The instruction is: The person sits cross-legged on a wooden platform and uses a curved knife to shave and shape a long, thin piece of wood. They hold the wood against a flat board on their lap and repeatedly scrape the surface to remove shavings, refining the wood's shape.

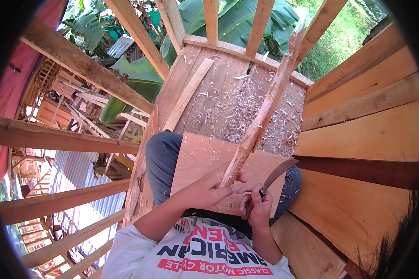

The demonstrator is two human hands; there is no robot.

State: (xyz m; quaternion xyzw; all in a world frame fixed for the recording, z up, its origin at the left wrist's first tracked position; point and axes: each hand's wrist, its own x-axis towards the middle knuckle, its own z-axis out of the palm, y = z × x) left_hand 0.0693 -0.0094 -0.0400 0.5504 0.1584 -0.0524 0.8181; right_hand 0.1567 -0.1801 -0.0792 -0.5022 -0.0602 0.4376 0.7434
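My left hand [210,187] is closed round the lower end of a long wooden stick [261,118], partly stripped of its bark. The stick slants up and away to the right, its pale tip [300,23] beyond the platform's far edge. In my right hand [257,202] is the handle of a curved knife [278,174], its dark blade pointing up and right, apart from the stick. A flat plywood board [205,157] lies across my lap under both hands, with a few shavings on it.
Curled wood shavings [228,114] litter the plank platform [198,93] ahead. A loose wooden strip [189,93] lies at its left. Plank walling [358,139] stands close on my right, slatted rails [65,144] on my left. Banana leaves [237,23] hang beyond the far edge.
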